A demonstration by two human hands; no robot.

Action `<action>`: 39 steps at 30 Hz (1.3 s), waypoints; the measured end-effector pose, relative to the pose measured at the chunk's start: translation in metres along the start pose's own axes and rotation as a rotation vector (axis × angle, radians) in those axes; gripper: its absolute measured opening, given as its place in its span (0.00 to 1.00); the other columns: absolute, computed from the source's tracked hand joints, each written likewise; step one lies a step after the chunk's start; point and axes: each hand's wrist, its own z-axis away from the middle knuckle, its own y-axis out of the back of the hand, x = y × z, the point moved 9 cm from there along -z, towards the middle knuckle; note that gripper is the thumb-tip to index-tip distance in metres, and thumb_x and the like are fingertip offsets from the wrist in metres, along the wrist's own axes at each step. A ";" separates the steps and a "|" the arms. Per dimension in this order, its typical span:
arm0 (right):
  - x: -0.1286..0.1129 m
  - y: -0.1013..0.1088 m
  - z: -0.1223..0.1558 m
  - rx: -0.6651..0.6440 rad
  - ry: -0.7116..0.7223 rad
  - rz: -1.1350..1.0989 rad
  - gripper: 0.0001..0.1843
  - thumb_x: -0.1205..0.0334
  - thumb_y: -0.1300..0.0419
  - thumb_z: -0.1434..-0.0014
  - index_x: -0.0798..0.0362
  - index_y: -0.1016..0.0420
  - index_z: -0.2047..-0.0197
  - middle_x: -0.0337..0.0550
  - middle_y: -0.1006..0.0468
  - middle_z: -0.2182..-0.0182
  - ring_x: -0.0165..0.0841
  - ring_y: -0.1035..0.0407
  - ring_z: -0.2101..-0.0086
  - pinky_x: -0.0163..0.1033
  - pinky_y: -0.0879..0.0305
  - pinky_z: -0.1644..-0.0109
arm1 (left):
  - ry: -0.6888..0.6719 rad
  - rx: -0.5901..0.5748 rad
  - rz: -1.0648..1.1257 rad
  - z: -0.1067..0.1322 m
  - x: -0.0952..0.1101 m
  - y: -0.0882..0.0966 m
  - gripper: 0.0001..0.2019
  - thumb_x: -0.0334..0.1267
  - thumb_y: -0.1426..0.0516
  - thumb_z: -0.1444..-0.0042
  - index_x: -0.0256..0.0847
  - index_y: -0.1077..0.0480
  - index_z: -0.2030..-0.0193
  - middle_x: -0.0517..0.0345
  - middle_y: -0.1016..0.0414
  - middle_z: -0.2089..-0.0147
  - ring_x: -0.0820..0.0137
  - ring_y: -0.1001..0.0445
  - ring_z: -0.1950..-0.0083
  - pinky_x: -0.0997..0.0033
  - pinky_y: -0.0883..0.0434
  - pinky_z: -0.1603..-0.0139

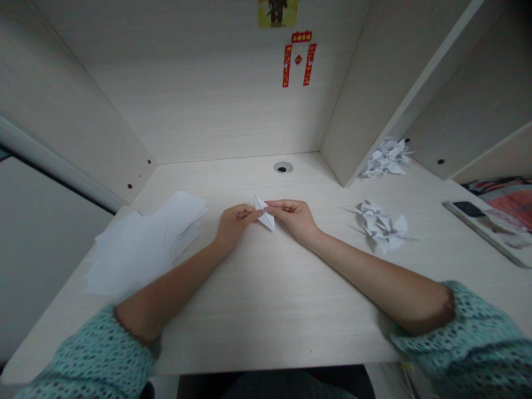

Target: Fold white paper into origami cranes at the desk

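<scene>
A small, partly folded piece of white paper is pinched between both my hands just above the pale wooden desk. My left hand grips its left side with closed fingers. From the right, my right hand pinches its upper edge with thumb and fingertips. Both forearms stretch forward out of teal knitted sleeves.
A loose stack of white paper sheets lies at the left. Folded paper figures sit in a pile to the right and another pile in the right shelf nook. A phone lies far right, a cable hole at the back.
</scene>
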 end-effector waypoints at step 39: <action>-0.004 -0.018 0.010 -0.176 0.070 0.410 0.26 0.40 0.37 0.54 0.56 0.30 0.83 0.33 0.42 0.85 0.23 0.53 0.80 0.34 0.57 0.76 | -0.145 0.096 -0.062 0.006 0.020 0.006 0.12 0.47 0.37 0.52 0.40 0.23 0.68 0.56 0.21 0.66 0.68 0.25 0.65 0.71 0.32 0.62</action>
